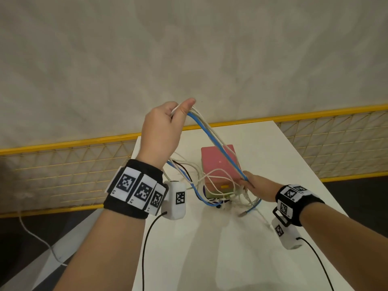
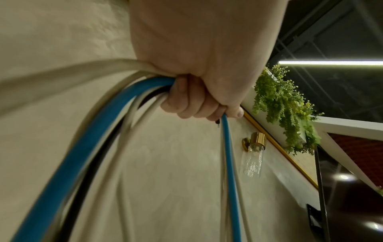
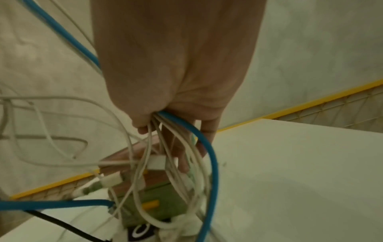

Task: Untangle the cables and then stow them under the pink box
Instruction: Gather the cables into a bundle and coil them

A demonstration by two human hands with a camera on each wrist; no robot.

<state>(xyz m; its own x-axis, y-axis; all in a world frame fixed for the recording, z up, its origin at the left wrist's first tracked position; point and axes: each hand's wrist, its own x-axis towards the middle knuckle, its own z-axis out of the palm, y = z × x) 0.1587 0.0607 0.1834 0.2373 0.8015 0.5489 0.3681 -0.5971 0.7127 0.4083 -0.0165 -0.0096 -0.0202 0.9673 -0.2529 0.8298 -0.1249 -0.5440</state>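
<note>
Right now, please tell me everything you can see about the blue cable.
The blue cable is round with a matte sheath, thicker than the white cables bundled with it. The left hand grips it raised above the table; from there it slopes down across the pink box to the right hand, which pinches it low by the box. Beyond, it sags in loops to the white table.

white table (image 1: pixel 294 156), pink box (image 1: pixel 218 162), tangled cables (image 1: pixel 195 185)

Left hand (image 1: pixel 161 131) raised gripping cables (image 1: pixel 212 135), right hand (image 1: pixel 257 185) gripping them beside pink box (image 1: pixel 218 162)
</note>
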